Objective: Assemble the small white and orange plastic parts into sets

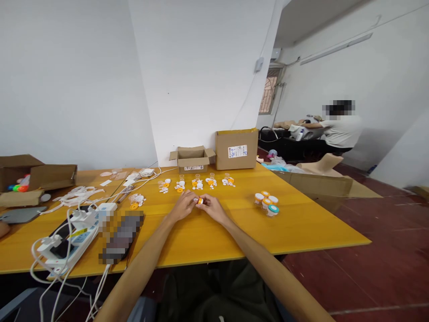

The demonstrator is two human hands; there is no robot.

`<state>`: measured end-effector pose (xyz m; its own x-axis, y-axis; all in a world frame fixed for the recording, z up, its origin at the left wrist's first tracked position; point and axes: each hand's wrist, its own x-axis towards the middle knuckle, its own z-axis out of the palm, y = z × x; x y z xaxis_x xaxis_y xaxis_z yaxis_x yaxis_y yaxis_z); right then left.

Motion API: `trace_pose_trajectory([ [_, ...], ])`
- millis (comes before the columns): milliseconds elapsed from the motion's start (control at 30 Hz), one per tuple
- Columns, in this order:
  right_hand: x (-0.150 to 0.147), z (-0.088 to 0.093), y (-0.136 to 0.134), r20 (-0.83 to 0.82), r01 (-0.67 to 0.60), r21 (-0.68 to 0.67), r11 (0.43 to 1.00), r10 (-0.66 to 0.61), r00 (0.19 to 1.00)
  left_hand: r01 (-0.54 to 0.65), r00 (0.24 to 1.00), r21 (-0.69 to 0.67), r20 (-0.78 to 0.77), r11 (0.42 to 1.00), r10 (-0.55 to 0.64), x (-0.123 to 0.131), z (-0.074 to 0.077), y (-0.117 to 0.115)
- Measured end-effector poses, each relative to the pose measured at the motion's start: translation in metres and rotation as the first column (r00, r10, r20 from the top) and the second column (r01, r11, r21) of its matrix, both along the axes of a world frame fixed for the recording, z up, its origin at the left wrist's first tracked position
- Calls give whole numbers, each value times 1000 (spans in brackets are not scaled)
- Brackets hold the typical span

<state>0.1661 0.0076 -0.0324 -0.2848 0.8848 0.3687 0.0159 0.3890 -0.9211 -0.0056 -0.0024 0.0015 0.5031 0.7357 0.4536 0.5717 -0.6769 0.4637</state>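
Observation:
My left hand (pixel 185 205) and my right hand (pixel 212 206) meet over the yellow table (pixel 301 228), both pinched on one small orange-and-white part (pixel 200 201) held between the fingertips. Just beyond the hands lie several little piles of orange and white pieces (pixel 197 183) in a row. To the right stand several small round containers with orange, white and teal lids (pixel 267 202).
Two cardboard boxes (pixel 236 149) stand at the table's far edge against the wall. At left lie a power strip with white chargers and cables (pixel 73 232) and more boxes (pixel 33 176). A person in a white shirt (pixel 340 129) works at the back right. Cardboard (pixel 328 183) rests on the red floor.

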Motion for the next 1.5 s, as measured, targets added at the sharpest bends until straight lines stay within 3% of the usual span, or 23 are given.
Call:
trace_pose_trajectory([
  [600, -1, -2, 2, -2, -7, 25, 1000, 7, 1000, -15, 1000, 10, 13, 1000, 15, 2, -2, 4],
  [800, -1, -5, 2, 31, 55, 63, 996, -57, 998, -54, 999, -3, -3, 999, 54, 4, -3, 5],
  [1033, 0, -4, 3, 17, 4, 47, 999, -5, 1000, -56, 998, -6, 0, 998, 56, 4, -3, 5],
  [1500, -1, -4, 1, 64, 59, 85, 995, -64, 996, -81, 997, -16, 13, 997, 81, 5, -3, 4],
])
